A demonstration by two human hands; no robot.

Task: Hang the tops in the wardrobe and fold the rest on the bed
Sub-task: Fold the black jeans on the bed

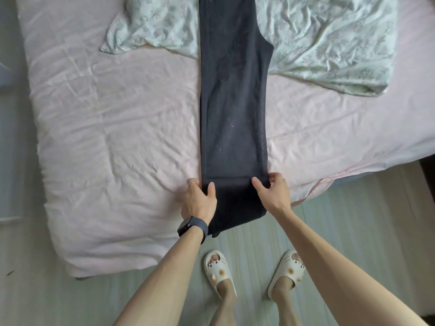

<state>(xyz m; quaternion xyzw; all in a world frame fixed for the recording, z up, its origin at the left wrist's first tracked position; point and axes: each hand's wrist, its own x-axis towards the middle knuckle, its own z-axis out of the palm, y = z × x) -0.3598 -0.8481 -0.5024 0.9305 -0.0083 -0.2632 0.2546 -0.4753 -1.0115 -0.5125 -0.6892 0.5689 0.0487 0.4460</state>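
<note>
A pair of dark navy trousers [234,102] lies stretched lengthwise across the pink bed [113,128], legs stacked, cuffs toward me and hanging past the bed's near edge. My left hand [199,200], with a watch on its wrist, pinches the left side of the leg end, thumb on top of the cloth. My right hand [271,191] pinches the right side of the same end, thumb on top and fingers curled over the edge. The waist end runs out of view at the top.
A pale green floral quilt [324,43] lies crumpled at the far side of the bed, partly under the trousers. The bed's corner [77,271] juts toward me at the left. My feet in white slippers [219,271] stand on the light wooden floor.
</note>
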